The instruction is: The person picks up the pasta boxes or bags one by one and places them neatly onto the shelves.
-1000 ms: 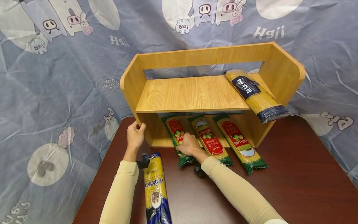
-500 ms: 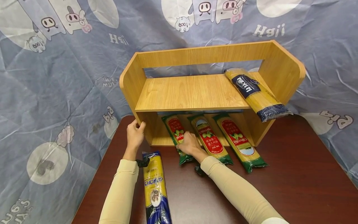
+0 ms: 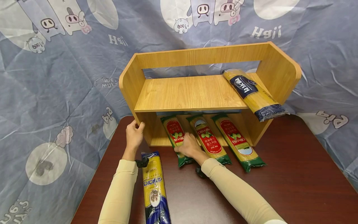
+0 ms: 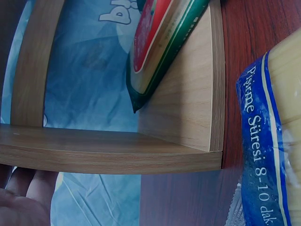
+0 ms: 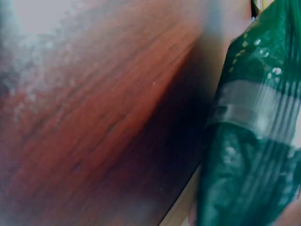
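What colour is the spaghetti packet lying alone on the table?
The spaghetti packet is yellow with blue ends, clearest in the head view.

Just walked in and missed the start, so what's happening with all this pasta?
A person is working at a small wooden shelf on a dark table. The left hand grips the shelf's left side panel, while the right hand rests on the leftmost green spaghetti pack, one of three lying side by side in the lower compartment, their ends sticking out. A blue-ended spaghetti pack lies on the upper board, and a blue and yellow pack lies on the table between the arms.
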Available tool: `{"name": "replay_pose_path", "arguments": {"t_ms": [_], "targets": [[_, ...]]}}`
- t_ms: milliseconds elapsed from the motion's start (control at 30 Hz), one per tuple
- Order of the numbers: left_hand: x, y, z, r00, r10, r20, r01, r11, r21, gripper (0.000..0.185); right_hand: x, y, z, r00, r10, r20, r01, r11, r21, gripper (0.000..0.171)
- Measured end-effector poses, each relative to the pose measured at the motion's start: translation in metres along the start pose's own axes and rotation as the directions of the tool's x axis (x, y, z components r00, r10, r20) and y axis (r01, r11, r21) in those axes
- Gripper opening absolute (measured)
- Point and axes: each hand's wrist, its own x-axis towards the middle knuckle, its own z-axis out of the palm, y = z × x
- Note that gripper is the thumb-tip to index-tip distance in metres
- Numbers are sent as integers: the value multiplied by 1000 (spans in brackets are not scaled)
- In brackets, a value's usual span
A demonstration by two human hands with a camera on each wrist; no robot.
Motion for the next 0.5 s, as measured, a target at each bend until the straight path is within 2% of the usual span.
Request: {"name": "replay_pose_path", "arguments": {"t_ms": [367,500], "targets": [[0,3,0,1000,-10,-7,11,1000,17,22,-11,-9,-10,998,-14,-63,9,997,-83,120],[0,4,-1,1000,-15,1,15,1000,5,22,-17,-15,-12,997,-9,-82,2,997,-79,128]]}}
